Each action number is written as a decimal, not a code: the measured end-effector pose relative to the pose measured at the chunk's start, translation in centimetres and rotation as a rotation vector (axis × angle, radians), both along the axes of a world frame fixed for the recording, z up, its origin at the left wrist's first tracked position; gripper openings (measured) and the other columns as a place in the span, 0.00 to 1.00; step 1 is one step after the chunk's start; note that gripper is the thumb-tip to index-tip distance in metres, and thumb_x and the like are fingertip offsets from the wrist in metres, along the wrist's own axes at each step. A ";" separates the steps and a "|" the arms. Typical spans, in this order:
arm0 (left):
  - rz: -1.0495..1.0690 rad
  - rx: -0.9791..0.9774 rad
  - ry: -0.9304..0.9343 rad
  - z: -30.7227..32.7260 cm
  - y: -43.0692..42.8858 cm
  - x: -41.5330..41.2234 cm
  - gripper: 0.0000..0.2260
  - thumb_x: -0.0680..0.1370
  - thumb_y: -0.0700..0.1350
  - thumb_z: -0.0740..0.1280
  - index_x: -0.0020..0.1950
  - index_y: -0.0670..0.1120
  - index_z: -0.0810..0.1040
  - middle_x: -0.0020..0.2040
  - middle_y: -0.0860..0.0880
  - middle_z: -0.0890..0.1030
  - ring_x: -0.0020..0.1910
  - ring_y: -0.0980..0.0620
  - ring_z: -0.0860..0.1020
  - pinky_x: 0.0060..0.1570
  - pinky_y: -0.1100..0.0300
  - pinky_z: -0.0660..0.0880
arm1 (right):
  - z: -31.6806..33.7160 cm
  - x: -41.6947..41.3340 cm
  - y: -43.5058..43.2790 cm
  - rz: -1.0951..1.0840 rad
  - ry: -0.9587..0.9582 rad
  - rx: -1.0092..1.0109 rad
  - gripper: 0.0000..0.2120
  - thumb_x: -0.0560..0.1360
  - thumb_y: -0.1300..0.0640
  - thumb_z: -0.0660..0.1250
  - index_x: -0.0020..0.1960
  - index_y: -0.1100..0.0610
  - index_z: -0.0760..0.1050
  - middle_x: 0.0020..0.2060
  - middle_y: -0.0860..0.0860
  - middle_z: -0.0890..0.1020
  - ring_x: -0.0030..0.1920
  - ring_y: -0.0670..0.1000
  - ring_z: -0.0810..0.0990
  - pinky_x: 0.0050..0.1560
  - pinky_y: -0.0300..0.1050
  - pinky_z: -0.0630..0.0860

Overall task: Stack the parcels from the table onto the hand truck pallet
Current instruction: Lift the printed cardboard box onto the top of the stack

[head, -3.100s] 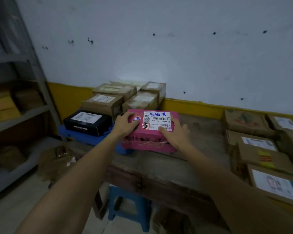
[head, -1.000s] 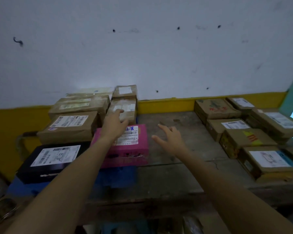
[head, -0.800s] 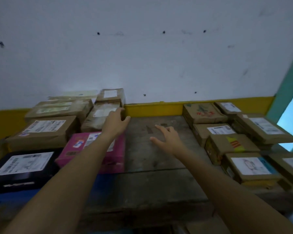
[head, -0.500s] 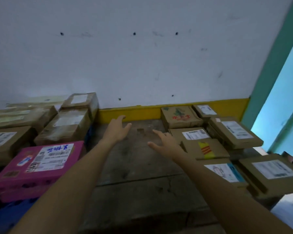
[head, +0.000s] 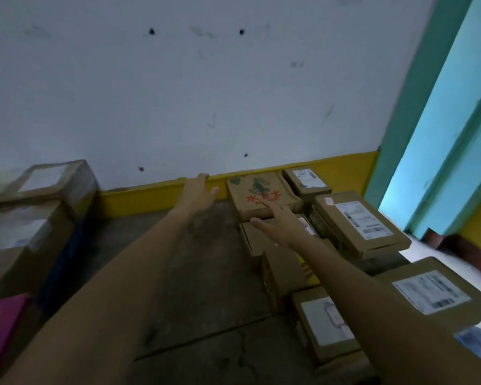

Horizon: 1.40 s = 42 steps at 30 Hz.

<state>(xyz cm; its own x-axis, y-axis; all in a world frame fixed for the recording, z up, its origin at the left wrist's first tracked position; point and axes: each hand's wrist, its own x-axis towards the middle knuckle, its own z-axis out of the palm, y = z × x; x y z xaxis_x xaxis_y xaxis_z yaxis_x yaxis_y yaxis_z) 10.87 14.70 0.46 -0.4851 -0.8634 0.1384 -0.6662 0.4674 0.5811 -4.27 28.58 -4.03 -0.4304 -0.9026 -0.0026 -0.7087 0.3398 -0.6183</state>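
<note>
Cardboard is what nearly every parcel is made of, and the work is judged partly done. A stack of brown parcels (head: 25,234) and a pink parcel (head: 0,323) are set at the left over a dark blue edge (head: 67,262), taken to be the hand truck pallet. At least six boxes are left on the right of the wooden table (head: 206,287), packed close and partly overlapping. Both hands are stretched towards that group with nothing held. The left hand (head: 197,194) is spread with straight fingers near the table's far edge, just beside the printed box (head: 258,195). The right hand (head: 281,226) is held with fingers straight and apart over the near edge of the same box and the plain box (head: 254,243) in front of it, though contact cannot be confirmed. Red Chinese characters and a green drawing are printed on that lid, but a sure reading is prevented by blur. White shipping labels with barcodes are carried by the long box (head: 358,223), the small back box (head: 306,180), the front box (head: 325,326) and the rightmost box (head: 433,293); none of the print can be made out.
</note>
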 end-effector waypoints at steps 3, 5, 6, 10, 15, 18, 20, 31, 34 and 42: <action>-0.016 -0.008 -0.023 -1.6 -1.8 -3.2 0.24 0.80 0.47 0.60 0.73 0.40 0.61 0.72 0.40 0.66 0.71 0.42 0.65 0.66 0.51 0.65 | -0.5 -2.4 -1.2 -0.062 0.031 0.042 0.35 0.75 0.38 0.60 0.76 0.47 0.52 0.74 0.57 0.58 0.72 0.62 0.61 0.68 0.58 0.65; -0.032 0.016 -0.045 -2.8 -2.8 -5.0 0.24 0.80 0.48 0.60 0.73 0.41 0.61 0.71 0.40 0.67 0.70 0.41 0.66 0.65 0.51 0.66 | -0.8 -3.8 -2.1 -0.083 0.028 0.077 0.34 0.75 0.38 0.60 0.76 0.48 0.53 0.73 0.59 0.59 0.71 0.63 0.62 0.67 0.60 0.66; -0.039 0.033 -0.050 -3.3 -3.4 -5.9 0.24 0.80 0.48 0.60 0.73 0.42 0.61 0.71 0.40 0.67 0.70 0.41 0.66 0.65 0.50 0.66 | -1.0 -4.5 -2.7 -0.081 0.027 0.086 0.34 0.75 0.38 0.60 0.75 0.49 0.53 0.73 0.59 0.60 0.70 0.63 0.62 0.67 0.60 0.67; -0.004 0.099 -0.044 -5.3 -6.6 -8.7 0.25 0.79 0.52 0.61 0.74 0.46 0.60 0.72 0.41 0.66 0.69 0.41 0.67 0.64 0.48 0.68 | -1.8 -7.6 -5.1 -0.113 0.015 0.105 0.33 0.75 0.39 0.60 0.75 0.49 0.53 0.73 0.60 0.57 0.71 0.63 0.59 0.68 0.60 0.65; 0.054 0.183 -0.076 -8.2 -9.7 -11.0 0.26 0.79 0.52 0.60 0.75 0.48 0.58 0.74 0.42 0.64 0.73 0.40 0.62 0.67 0.44 0.66 | -3.0 -11.4 -8.5 -0.183 0.023 0.153 0.34 0.75 0.38 0.60 0.75 0.48 0.52 0.73 0.60 0.55 0.71 0.65 0.56 0.66 0.60 0.62; 0.064 0.231 -0.075 -9.5 -11.3 -12.5 0.26 0.79 0.52 0.60 0.75 0.49 0.57 0.74 0.42 0.63 0.74 0.40 0.60 0.67 0.42 0.66 | -3.9 -13.0 -10.4 -0.222 0.030 0.186 0.34 0.74 0.38 0.60 0.74 0.49 0.53 0.73 0.61 0.55 0.71 0.65 0.56 0.67 0.61 0.60; 0.053 0.237 -0.079 -10.2 -12.3 -13.7 0.25 0.80 0.51 0.59 0.75 0.48 0.57 0.74 0.42 0.64 0.74 0.39 0.60 0.67 0.42 0.67 | -4.7 -14.0 -11.4 -0.232 0.025 0.211 0.33 0.74 0.38 0.60 0.74 0.50 0.54 0.74 0.61 0.54 0.71 0.66 0.56 0.68 0.62 0.59; 0.066 0.370 -0.120 -14.4 -14.7 -17.0 0.27 0.80 0.54 0.57 0.77 0.53 0.53 0.72 0.38 0.65 0.68 0.38 0.69 0.65 0.46 0.71 | -7.9 -17.4 -14.6 -0.198 -0.015 0.351 0.35 0.73 0.35 0.60 0.73 0.52 0.56 0.70 0.61 0.58 0.69 0.63 0.59 0.65 0.58 0.63; 0.085 0.394 -0.065 -15.0 -14.9 -17.6 0.27 0.79 0.55 0.58 0.76 0.54 0.53 0.70 0.39 0.68 0.63 0.40 0.73 0.57 0.53 0.75 | -8.3 -17.8 -15.1 -0.184 -0.029 0.359 0.37 0.73 0.34 0.59 0.74 0.51 0.55 0.70 0.61 0.58 0.69 0.63 0.59 0.65 0.59 0.62; 0.095 0.437 0.014 -15.6 -15.1 -17.7 0.28 0.78 0.56 0.60 0.76 0.55 0.53 0.72 0.38 0.65 0.68 0.38 0.68 0.63 0.46 0.73 | -8.5 -18.0 -15.2 -0.180 -0.019 0.351 0.38 0.72 0.32 0.59 0.74 0.49 0.54 0.70 0.60 0.59 0.69 0.63 0.59 0.66 0.59 0.61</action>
<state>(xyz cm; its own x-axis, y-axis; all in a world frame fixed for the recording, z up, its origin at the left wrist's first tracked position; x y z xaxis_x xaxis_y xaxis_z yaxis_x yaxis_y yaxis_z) -6.79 -0.38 -15.13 -0.4017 -0.8829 -0.2433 -0.6850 0.1134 0.7196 -22.28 13.41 -12.52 -0.5788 -0.7555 -0.3069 -0.6078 0.6506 -0.4552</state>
